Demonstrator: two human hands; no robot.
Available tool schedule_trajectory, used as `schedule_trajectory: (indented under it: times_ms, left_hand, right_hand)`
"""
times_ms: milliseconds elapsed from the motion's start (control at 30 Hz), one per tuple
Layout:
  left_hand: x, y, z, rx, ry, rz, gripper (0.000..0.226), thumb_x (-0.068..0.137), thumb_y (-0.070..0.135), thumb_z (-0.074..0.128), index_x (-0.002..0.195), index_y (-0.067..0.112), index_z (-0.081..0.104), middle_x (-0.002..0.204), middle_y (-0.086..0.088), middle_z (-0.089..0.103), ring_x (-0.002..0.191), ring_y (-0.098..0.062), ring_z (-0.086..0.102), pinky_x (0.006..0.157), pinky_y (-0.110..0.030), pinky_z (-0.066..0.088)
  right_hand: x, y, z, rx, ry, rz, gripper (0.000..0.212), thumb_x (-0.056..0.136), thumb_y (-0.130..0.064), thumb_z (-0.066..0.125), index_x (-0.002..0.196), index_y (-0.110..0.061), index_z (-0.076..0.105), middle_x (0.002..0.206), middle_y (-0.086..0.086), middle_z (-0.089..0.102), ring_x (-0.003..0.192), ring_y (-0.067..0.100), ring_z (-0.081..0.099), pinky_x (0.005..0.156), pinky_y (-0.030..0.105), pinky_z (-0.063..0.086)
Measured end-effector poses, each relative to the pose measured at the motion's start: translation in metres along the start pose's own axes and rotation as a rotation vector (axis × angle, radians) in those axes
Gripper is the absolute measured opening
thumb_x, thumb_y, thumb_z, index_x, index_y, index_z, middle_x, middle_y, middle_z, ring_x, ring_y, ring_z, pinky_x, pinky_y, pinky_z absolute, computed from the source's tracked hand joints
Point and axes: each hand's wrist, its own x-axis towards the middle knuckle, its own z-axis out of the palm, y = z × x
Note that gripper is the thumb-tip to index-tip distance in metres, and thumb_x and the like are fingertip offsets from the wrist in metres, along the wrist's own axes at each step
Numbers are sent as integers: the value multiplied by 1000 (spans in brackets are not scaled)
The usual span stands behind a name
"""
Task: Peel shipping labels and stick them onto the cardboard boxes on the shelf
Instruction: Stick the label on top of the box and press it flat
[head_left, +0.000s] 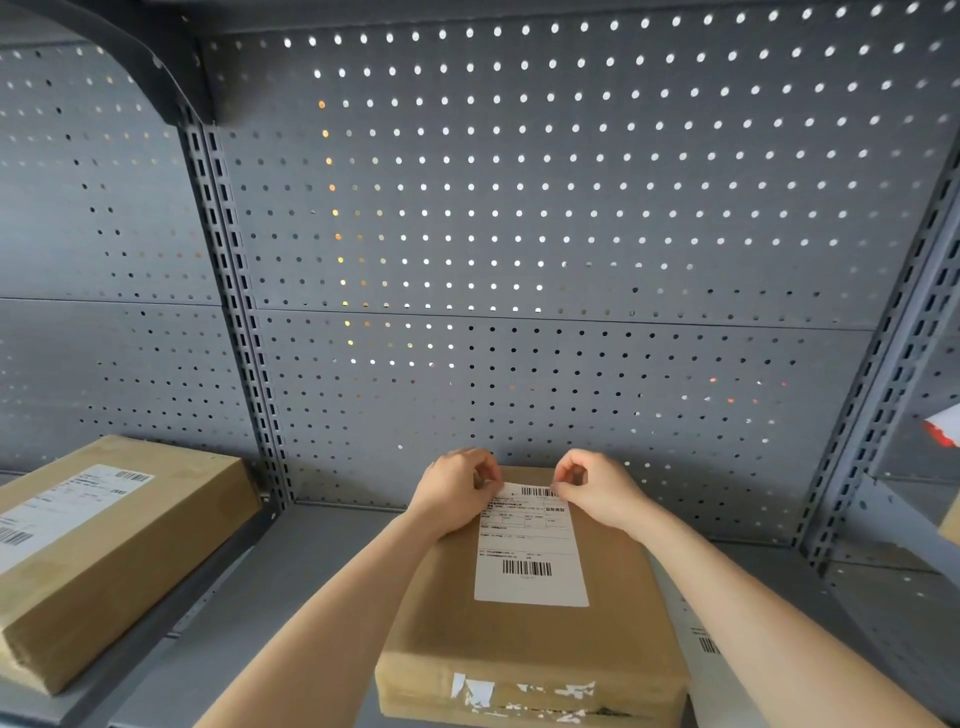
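A flat cardboard box (524, 644) lies on the grey shelf (291, 582) in front of me. A white shipping label (530, 551) with barcodes rests on its top face. My left hand (454, 493) pinches the label's far left corner. My right hand (597, 486) pinches the far right corner. The near part of the label lies flat on the box; its far edge is partly hidden by my fingers. Torn label remains (519, 693) show on the box's front side.
A second cardboard box (104, 561) with a label on it sits on the shelf section to the left. Another label sheet (701, 644) lies on the shelf right of the centre box, under my right forearm. Perforated back panel (519, 234) and slotted uprights (244, 322) bound the bay.
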Motion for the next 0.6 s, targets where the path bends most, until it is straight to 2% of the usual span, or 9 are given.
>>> schedule_trajectory:
  times_ms: [133, 233, 300, 367, 433, 500, 533, 600]
  left_hand:
    - [-2, 1, 2, 54, 48, 25, 4, 84, 24, 62, 87, 23, 63, 91, 8, 58, 77, -11, 52, 76, -29, 47]
    - [-5, 3, 2, 53, 82, 41, 7, 86, 21, 59, 92, 22, 63, 97, 5, 59, 80, -13, 53, 77, -33, 50]
    - [-7, 4, 3, 42, 91, 66, 13, 89, 19, 55, 98, 19, 65, 104, 3, 61, 89, -17, 57, 81, -36, 50]
    - [-11, 6, 3, 51, 65, 115, 22, 92, 18, 52, 108, 18, 66, 113, 1, 64, 99, -19, 60, 85, -35, 49]
    - [-17, 9, 3, 77, 7, 170, 31, 92, 14, 47, 119, 20, 63, 118, 1, 66, 100, -21, 60, 85, -29, 46]
    - [-23, 13, 2, 72, -83, 173, 40, 94, 12, 42, 130, 23, 54, 125, 0, 64, 104, -20, 60, 87, -26, 44]
    - [-25, 13, 2, 76, -130, 155, 42, 96, 14, 40, 136, 23, 48, 134, 1, 58, 114, -18, 56, 94, -24, 41]
    - [-27, 12, 3, 130, -199, 134, 45, 98, 19, 35, 144, 21, 37, 150, 4, 39, 138, -12, 36, 110, -21, 25]
  right_hand:
    - [2, 3, 3, -31, 50, 0, 11, 88, -8, 58, 85, -18, 58, 78, -8, 57, 64, 6, 47, 54, 14, 32]
    - [1, 6, 4, -23, 94, -4, 14, 89, -5, 55, 86, -19, 57, 86, -2, 60, 70, 8, 50, 58, 13, 35]
    - [-1, 6, 6, -41, 118, -33, 14, 89, -7, 53, 92, -19, 60, 97, -2, 61, 82, 12, 53, 70, 17, 42]
    - [-5, 2, 9, -118, 95, -78, 22, 91, -12, 51, 109, -18, 62, 116, -2, 60, 106, 16, 55, 93, 31, 44]
    - [-11, -5, 12, -215, 2, -109, 37, 94, -17, 47, 131, -18, 53, 138, -4, 51, 127, 15, 45, 110, 38, 34]
    - [-17, -12, 16, -286, -100, -132, 47, 98, -21, 41, 145, -19, 37, 153, -6, 34, 141, 13, 29, 117, 32, 18]
    - [-19, -15, 18, -324, -141, -145, 50, 99, -23, 38, 148, -19, 30, 157, -6, 25, 145, 12, 21, 118, 30, 11]
    - [-23, -18, 22, -405, -207, -161, 52, 102, -29, 31, 151, -18, 19, 160, -5, 13, 147, 11, 9, 119, 31, 3]
